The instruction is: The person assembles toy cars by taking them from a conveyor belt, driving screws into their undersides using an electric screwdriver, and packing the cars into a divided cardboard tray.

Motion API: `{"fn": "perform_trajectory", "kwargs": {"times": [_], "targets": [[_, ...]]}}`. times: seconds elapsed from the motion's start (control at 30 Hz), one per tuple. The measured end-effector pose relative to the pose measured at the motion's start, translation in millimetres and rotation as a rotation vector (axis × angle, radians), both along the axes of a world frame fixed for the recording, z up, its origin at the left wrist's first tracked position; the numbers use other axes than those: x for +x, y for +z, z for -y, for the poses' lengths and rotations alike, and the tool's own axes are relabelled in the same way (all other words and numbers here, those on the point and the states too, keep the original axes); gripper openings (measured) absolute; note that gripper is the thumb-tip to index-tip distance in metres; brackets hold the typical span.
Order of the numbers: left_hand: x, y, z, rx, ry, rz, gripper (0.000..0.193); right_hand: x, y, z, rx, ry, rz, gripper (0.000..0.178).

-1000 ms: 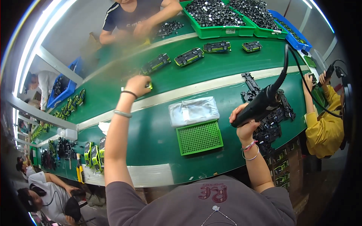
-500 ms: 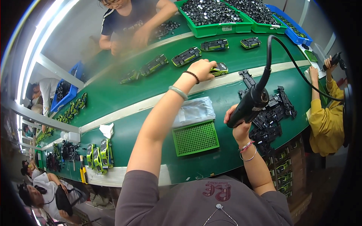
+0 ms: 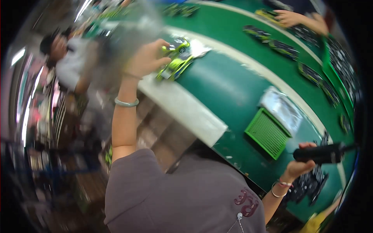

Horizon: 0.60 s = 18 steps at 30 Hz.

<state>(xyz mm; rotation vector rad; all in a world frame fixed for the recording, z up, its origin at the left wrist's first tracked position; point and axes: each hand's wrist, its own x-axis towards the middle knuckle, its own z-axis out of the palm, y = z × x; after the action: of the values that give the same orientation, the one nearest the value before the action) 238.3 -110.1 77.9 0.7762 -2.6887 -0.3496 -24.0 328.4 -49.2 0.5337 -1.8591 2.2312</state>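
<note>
My left hand [image 3: 147, 58] reaches over a small group of green-and-black toy cars [image 3: 175, 64] at the table's left end. Its thumb and forefinger are apart at the edge of the cars, with motion blur over the hand; I cannot tell whether the fingertips touch one. Right of these cars lies a crumpled white sheet [image 3: 199, 48]. On the right, my right hand [image 3: 301, 167] grips a black power screwdriver [image 3: 320, 153] held nearly level above the table. Beneath and behind it is a pile of black car chassis [image 3: 311, 180], partly hidden.
A green mesh basket [image 3: 268, 134] and a clear plastic bag [image 3: 281, 108] lie mid-table. Beyond a pale rail, toy cars [image 3: 283, 49] lie in a row on the green belt, beside a green crate [image 3: 336, 72]. A co-worker's hand [image 3: 291, 17] is at the far side.
The view has swung left. My left hand has left the toy car by the rail and moved to the car group at left. The screwdriver has stayed in my right hand and tipped level.
</note>
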Motion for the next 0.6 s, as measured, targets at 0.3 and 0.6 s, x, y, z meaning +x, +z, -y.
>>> {"fn": "perform_trajectory", "kwargs": {"times": [0.3, 0.6], "targets": [[308.8, -145.3, -25.0, 0.503, 0.971, -0.083, 0.041, -2.0, 15.1, 2.6, -0.053, 0.036, 0.055, 0.088], [368.1, -256.3, -3.9, 0.401, 1.658, 0.399, 0.05, -5.9, 10.2, 4.2, -0.057, 0.011, 0.027, 0.088]]}}
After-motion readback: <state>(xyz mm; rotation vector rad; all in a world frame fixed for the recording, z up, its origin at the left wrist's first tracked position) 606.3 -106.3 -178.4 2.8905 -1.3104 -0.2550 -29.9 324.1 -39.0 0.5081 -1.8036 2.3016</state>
